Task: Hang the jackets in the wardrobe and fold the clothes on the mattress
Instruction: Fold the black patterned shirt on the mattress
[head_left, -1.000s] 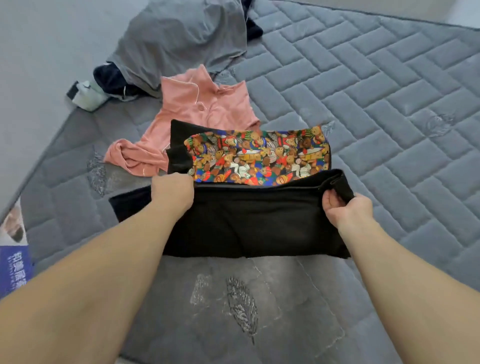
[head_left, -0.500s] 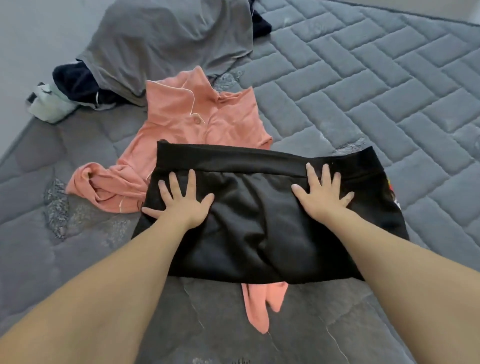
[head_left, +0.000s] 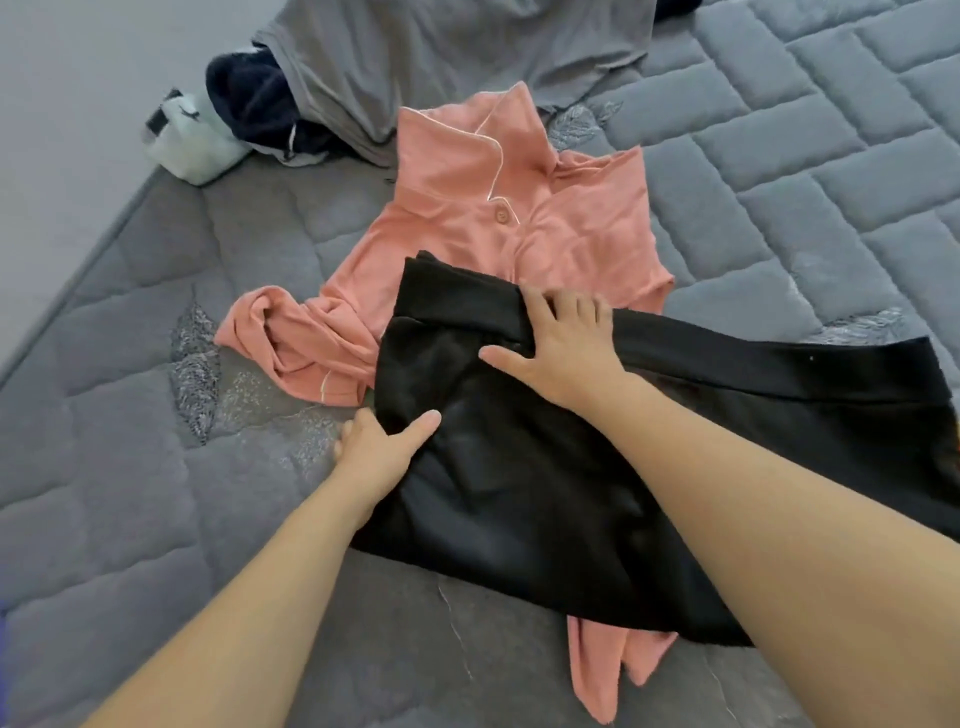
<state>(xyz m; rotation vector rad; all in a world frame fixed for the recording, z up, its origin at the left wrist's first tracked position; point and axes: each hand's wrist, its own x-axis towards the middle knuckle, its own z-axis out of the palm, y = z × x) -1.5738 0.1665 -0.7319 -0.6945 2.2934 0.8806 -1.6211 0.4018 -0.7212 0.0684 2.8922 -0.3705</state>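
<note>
Head view | black garment (head_left: 597, 493) lying long axis left-right near mattress (head_left: 779, 182) front edge, overlapping pink shirt (head_left: 493, 234) | left hand (head_left: 379, 452) pinching its left end | right hand (head_left: 561, 353) pressing flat mid-band, fingers relaxed

Two bare forearms – no sleeves or jewellery

- Folded garment (head_left: 545, 499) lies near centre on the mattress (head_left: 779, 171), partly over the collared shirt (head_left: 493, 218).
- Shirt extends far and left of it.
- Draped sheet (head_left: 441, 52) lies farther, over a bundle (head_left: 249, 104) at far left.
</note>
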